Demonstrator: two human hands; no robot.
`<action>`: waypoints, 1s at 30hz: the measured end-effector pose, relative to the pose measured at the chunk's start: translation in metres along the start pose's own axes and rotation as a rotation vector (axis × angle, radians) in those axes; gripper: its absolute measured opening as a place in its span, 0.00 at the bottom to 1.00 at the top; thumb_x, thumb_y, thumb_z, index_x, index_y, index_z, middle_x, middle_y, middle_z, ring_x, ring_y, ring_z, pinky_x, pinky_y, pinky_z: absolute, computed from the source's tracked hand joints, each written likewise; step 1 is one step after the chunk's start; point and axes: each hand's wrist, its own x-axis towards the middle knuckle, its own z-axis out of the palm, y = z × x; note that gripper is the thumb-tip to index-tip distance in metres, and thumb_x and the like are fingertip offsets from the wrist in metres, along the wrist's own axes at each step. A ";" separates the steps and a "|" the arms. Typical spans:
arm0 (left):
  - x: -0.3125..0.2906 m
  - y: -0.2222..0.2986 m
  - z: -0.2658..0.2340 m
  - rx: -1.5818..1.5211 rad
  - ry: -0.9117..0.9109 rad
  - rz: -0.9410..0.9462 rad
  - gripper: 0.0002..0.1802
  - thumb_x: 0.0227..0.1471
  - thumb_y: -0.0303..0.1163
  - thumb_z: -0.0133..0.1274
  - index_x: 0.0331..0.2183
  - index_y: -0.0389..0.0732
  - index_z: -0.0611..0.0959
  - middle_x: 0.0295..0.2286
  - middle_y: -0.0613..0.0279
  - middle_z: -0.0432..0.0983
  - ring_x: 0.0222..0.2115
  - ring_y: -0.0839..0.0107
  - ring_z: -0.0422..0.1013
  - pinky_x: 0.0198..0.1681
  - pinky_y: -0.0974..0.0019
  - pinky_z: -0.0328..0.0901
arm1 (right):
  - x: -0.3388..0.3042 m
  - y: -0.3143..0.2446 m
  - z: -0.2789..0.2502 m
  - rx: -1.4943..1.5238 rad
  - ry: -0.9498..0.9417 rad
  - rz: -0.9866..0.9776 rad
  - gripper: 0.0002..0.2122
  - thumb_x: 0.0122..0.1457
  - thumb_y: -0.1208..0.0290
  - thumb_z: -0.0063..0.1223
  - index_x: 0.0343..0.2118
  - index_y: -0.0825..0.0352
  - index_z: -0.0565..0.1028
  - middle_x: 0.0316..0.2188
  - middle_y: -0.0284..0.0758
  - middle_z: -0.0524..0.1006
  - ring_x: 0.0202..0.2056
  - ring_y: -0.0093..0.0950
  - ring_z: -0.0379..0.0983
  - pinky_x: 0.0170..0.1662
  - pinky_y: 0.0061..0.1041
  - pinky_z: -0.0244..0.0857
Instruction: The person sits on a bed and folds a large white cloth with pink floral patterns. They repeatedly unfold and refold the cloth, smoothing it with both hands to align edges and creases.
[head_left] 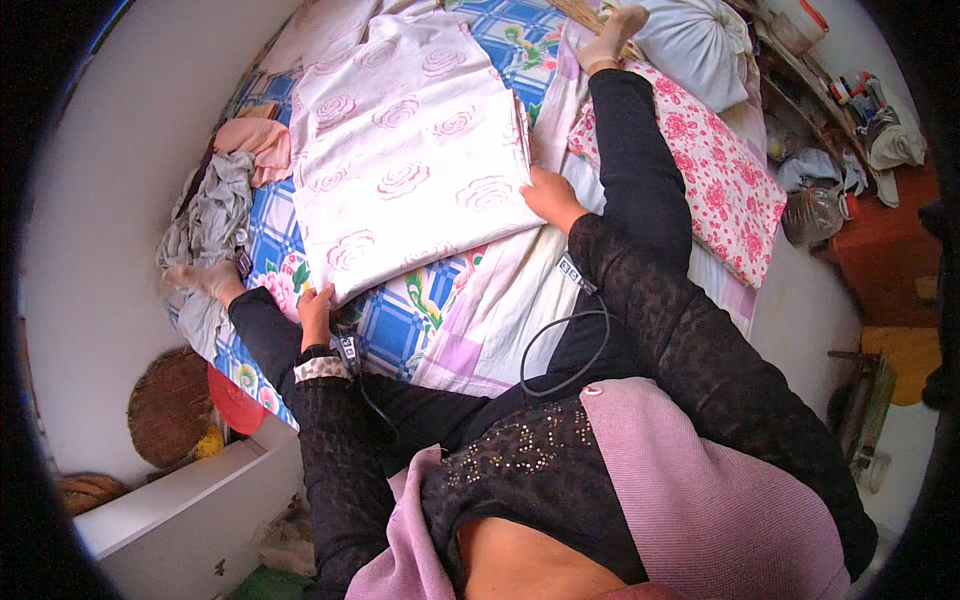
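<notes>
A large white cloth with pink rose outlines lies spread in folded layers on the bed, between my outstretched legs. My left hand pinches its near left corner. At its near right corner, my right hand is closed round the edge. The near edge runs at a slant between both hands, and part of the cloth's far end narrows toward the top of the view. Under it lies a blue checked, flowered bedsheet, next to a pale cloth with lilac bands.
To the right lie a pink-flowered pillow or folded cloth and a stuffed white sack. Crumpled grey clothes and a peach cloth sit at the left. A cluttered wooden shelf stands along the right. Cables hang at both wrists.
</notes>
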 end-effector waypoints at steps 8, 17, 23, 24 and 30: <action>-0.022 -0.003 -0.014 0.106 0.041 0.017 0.11 0.46 0.33 0.56 0.27 0.33 0.80 0.20 0.67 0.74 0.19 0.77 0.66 0.23 0.73 0.59 | 0.025 0.043 -0.007 0.095 -0.218 0.245 0.23 0.49 0.55 0.56 0.38 0.74 0.76 0.33 0.46 0.78 0.36 0.38 0.75 0.41 0.29 0.66; -0.020 -0.009 -0.020 0.139 0.022 -0.023 0.11 0.44 0.34 0.56 0.25 0.33 0.79 0.20 0.64 0.74 0.19 0.75 0.66 0.23 0.70 0.59 | 0.009 0.027 -0.035 0.015 -0.071 0.269 0.26 0.50 0.49 0.52 0.38 0.72 0.76 0.38 0.52 0.75 0.43 0.47 0.71 0.46 0.39 0.63; -0.015 -0.021 -0.024 0.334 0.094 0.020 0.14 0.40 0.35 0.57 0.25 0.32 0.79 0.18 0.59 0.75 0.21 0.69 0.71 0.26 0.66 0.64 | 0.004 0.031 -0.022 -0.219 -0.080 0.278 0.21 0.56 0.54 0.44 0.34 0.71 0.76 0.37 0.51 0.75 0.41 0.47 0.71 0.45 0.42 0.63; -0.012 -0.026 -0.024 0.346 0.099 0.040 0.14 0.40 0.35 0.57 0.25 0.31 0.79 0.19 0.58 0.75 0.21 0.69 0.71 0.26 0.66 0.64 | 0.005 0.035 -0.020 -0.239 -0.066 0.273 0.20 0.57 0.55 0.43 0.33 0.71 0.77 0.37 0.51 0.75 0.41 0.47 0.71 0.45 0.42 0.63; -0.004 -0.035 -0.024 0.234 0.016 -0.036 0.09 0.40 0.31 0.53 0.23 0.34 0.77 0.16 0.61 0.72 0.15 0.69 0.67 0.18 0.67 0.60 | 0.013 0.053 -0.023 -0.192 0.115 0.130 0.19 0.57 0.58 0.39 0.31 0.70 0.77 0.35 0.49 0.76 0.40 0.47 0.71 0.44 0.41 0.63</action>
